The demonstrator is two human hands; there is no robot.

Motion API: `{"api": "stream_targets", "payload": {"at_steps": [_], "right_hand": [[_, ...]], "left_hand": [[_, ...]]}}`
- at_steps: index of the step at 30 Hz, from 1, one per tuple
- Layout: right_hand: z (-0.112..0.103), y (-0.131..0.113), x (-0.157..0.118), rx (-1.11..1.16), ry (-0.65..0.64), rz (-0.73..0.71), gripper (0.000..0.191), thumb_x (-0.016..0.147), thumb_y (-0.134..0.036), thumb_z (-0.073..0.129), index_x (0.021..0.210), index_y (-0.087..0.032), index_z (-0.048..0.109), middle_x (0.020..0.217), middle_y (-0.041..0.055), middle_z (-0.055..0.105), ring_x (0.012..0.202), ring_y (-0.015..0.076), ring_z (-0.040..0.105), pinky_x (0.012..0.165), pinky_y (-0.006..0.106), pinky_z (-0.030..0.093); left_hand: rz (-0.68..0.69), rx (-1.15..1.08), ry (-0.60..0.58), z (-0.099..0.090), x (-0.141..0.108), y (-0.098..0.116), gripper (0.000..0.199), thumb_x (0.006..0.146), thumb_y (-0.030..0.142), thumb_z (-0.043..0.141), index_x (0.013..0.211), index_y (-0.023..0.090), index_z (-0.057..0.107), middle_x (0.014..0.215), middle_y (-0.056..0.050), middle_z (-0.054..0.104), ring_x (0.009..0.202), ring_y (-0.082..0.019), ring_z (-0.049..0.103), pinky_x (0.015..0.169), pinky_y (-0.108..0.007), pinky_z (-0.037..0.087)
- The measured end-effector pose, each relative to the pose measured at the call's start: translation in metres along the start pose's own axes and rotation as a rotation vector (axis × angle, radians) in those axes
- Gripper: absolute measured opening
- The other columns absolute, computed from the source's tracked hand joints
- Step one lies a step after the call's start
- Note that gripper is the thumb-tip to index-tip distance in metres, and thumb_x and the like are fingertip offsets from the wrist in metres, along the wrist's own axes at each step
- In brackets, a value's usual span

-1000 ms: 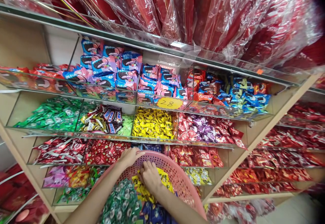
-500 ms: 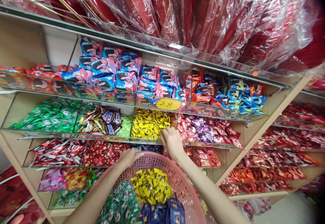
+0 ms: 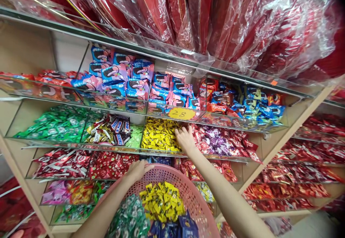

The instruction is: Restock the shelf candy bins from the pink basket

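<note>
A pink perforated basket (image 3: 199,191) sits low in the middle, its far rim gripped by my left hand (image 3: 138,170). Inside it lie yellow-wrapped candies (image 3: 163,200), green-wrapped candies (image 3: 128,216) and dark blue packets (image 3: 185,225). My right hand (image 3: 184,139) reaches over the basket to the shelf, at the right side of the compartment of yellow candies (image 3: 159,134). Its fingers are apart and bent at the candies; nothing shows in them. Red and purple wrapped candies (image 3: 215,139) lie just right of it.
Above, a shelf holds blue and pink cookie packs (image 3: 114,72) behind a yellow tag (image 3: 182,113) marked 28. Plastic-wrapped red items (image 3: 199,15) fill the top. Snickers bars (image 3: 120,130) lie left; lower shelves hold red packets (image 3: 64,162). A wooden divider (image 3: 285,133) slants at right.
My right hand has moved slightly up and right along the yellow candies, and its fingers have spread. My left hand stays on the basket rim. The view has shifted slightly.
</note>
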State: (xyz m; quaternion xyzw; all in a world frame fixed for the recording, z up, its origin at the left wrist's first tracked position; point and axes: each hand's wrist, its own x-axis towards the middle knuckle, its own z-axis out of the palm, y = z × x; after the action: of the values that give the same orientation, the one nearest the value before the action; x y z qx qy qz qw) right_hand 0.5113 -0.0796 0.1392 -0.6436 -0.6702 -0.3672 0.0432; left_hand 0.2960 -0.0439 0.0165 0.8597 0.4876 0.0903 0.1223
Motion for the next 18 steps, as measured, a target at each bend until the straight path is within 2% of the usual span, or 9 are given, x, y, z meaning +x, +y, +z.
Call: {"api": "stream_targets", "payload": {"at_steps": [4,12,18], "right_hand": [[-0.003,0.000,-0.001,0.001,0.035,0.005,0.023,0.080,-0.008,0.034,0.092,-0.015,0.052,0.085,0.0103,0.057,0.087,0.0222,0.041,0.092,0.045,0.016],[-0.008,0.003,-0.004,0.014,0.008,0.000,0.019,0.080,-0.009,0.038,0.082,-0.016,0.055,0.084,0.0089,0.053,0.087,0.0210,0.039,0.092,0.043,0.016],[-0.025,0.003,-0.014,0.108,0.070,0.018,0.015,0.083,-0.015,0.038,0.086,-0.017,0.052,0.087,0.0071,0.052,0.090,0.0200,0.038,0.090,0.041,0.018]], "left_hand": [[-0.001,-0.010,0.008,0.002,0.000,-0.002,0.062,0.073,0.069,0.020,0.081,0.021,0.059,0.085,-0.008,0.064,0.083,-0.024,0.058,0.064,-0.026,0.038],[-0.015,-0.024,-0.006,0.000,-0.001,-0.001,0.060,0.074,0.068,0.022,0.082,0.021,0.059,0.086,-0.009,0.064,0.083,-0.024,0.058,0.065,-0.026,0.038],[0.001,-0.011,0.010,0.001,0.000,-0.001,0.061,0.075,0.067,0.019,0.082,0.022,0.059,0.084,-0.008,0.065,0.083,-0.025,0.058,0.064,-0.027,0.038]]}}
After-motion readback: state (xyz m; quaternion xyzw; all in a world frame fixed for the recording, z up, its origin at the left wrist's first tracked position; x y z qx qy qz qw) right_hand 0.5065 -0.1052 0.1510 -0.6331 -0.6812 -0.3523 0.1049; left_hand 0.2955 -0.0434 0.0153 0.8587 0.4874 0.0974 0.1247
